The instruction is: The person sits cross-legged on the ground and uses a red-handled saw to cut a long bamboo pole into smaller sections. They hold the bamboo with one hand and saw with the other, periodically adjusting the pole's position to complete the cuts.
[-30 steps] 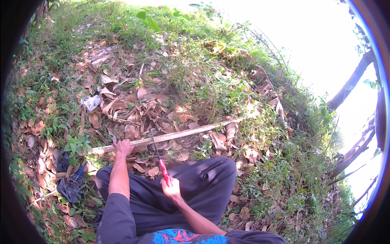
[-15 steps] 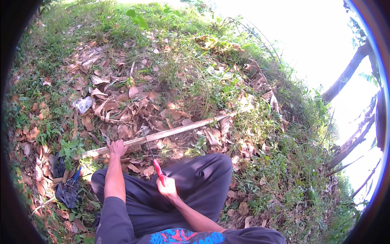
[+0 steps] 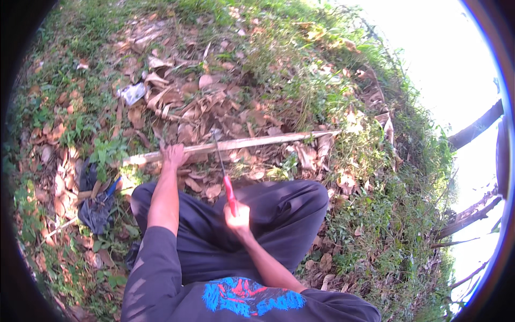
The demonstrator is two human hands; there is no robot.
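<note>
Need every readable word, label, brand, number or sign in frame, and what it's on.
No text clear enough to quote.
Shirt: blue and red print with letter-like shapes, too distorted to read reliably.
Red-handled tool in the right hand: no lettering discernible.
Wood strip under the left hand: no marking discernible.
Pale plastic scrap: too small and blurred to tell.

Left hand on the wooden strip, toward its left end; handsaw across the strip, farther right; right hand to its near side; plastic wrapper beyond its left part; plastic bag nearer than its left end
</note>
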